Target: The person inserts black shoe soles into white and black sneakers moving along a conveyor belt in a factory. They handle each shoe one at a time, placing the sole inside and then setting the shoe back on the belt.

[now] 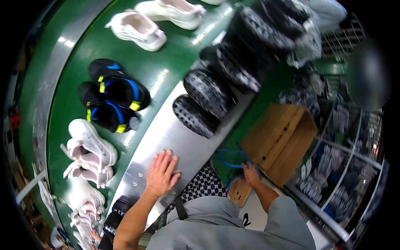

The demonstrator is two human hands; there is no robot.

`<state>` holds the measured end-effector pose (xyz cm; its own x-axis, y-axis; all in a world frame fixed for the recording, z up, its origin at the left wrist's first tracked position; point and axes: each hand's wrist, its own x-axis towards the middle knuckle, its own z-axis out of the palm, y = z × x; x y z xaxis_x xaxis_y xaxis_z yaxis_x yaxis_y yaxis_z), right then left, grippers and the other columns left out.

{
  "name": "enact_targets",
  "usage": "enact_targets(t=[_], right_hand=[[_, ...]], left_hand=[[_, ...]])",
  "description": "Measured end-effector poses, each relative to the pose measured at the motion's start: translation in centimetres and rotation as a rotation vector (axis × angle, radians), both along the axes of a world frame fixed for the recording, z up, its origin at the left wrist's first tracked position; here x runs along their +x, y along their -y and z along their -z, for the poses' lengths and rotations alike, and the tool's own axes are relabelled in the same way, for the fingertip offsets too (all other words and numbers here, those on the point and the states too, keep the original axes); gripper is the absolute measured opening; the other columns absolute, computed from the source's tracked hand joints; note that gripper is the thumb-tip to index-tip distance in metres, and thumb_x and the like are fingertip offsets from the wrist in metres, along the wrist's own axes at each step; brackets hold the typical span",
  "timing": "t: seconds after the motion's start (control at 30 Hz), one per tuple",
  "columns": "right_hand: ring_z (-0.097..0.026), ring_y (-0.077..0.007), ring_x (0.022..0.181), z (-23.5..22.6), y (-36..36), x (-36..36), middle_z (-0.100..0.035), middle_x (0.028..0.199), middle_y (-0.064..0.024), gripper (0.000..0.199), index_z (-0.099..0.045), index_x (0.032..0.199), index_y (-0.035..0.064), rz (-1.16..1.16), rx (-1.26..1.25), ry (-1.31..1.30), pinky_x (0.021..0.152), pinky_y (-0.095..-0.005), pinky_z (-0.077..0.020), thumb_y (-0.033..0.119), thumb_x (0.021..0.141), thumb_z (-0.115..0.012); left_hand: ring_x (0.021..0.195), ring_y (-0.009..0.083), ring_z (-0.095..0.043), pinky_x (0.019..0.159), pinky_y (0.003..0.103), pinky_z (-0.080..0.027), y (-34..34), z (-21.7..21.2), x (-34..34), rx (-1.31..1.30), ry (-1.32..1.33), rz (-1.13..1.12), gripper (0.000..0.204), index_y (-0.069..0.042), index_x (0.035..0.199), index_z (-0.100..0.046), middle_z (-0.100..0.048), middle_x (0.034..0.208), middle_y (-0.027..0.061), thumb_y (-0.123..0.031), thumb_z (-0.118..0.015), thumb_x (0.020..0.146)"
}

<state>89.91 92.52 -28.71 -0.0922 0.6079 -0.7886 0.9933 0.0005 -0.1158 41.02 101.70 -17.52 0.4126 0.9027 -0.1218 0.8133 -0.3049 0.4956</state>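
Observation:
My left hand [161, 173] lies flat with fingers spread on a bare metal ledge [160, 137] that runs along a green conveyor belt. Low on my right, my right hand [250, 175] is closed around the blue tube frame of a small chair with a wooden seat [239, 192]. Farther up the ledge, beyond my left hand, stands a row of black shoes [208, 93] with patterned, studded-looking surfaces; they are somewhat blurred. Another black shoe [111, 223] rests on the ledge beside my left forearm.
White shoes [135, 31] and a black pair with blue and yellow trim [116, 89] stand on the green belt [166, 54]. More white shoes [91, 148] line its near left. An open cardboard box [277, 141] sits at right, beside a wire rack [339, 183] of bagged items.

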Motion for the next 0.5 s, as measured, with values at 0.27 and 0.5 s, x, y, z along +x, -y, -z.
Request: enact_targets(t=[0.27, 0.5], right_hand=[[-0.045, -0.0388, 0.137, 6.3, 1.9, -5.2, -0.051, 0.148, -0.0174, 0.077, -0.058, 0.142, 0.0187, -0.379, -0.448, 0.153, 0.116, -0.0600, -0.0306, 0.039, 0.074, -0.089], [-0.066, -0.0343, 0.113, 12.9, 1.2, -3.5, -0.074, 0.111, -0.0111, 0.053, -0.076, 0.106, 0.0139, -0.165, -0.618, -0.033, 0.107, -0.0543, -0.0433, 0.043, 0.064, -0.090]], left_hand=[[0.148, 0.0453, -0.036, 0.121, 0.057, -0.028, -0.9, 1.2, 1.2, 0.166, -0.061, 0.048, 0.066, -0.002, 0.148, -0.050, -0.041, 0.158, 0.0244, -0.034, -0.065, 0.093], [0.147, 0.0468, -0.035, 0.121, 0.058, -0.027, -0.7, 1.5, 1.3, 0.159, -0.111, 0.056, 0.065, 0.000, 0.147, -0.050, -0.040, 0.157, 0.0273, -0.037, -0.061, 0.095]])
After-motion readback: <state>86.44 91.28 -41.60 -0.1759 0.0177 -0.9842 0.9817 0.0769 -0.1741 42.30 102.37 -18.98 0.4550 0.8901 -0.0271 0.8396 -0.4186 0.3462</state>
